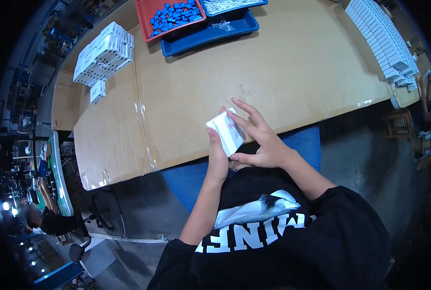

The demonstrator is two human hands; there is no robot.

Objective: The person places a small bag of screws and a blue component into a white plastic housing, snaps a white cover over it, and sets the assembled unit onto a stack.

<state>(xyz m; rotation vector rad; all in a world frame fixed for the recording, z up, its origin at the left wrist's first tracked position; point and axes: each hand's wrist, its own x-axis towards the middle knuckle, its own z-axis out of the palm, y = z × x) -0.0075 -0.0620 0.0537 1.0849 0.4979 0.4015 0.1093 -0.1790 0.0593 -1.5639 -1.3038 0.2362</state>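
Observation:
A white, flat, box-shaped piece (226,133) with a small pink mark and faint print is held tilted just above the table's near edge. My left hand (219,155) is closed around its left side, thumb against the face. My right hand (268,142) spans the right side: a fingertip is at the upper corner and the thumb at the lower one, while another finger stretches away. The piece's underside and some left-hand fingers are hidden.
On the cardboard-covered table (191,92) stand stacked white pieces (104,53), with a single white piece (97,92) nearby. Further back are a red tray (145,29) of blue parts and blue trays (176,47). White boxes (382,38) line the right. Another person (56,220) sits far left.

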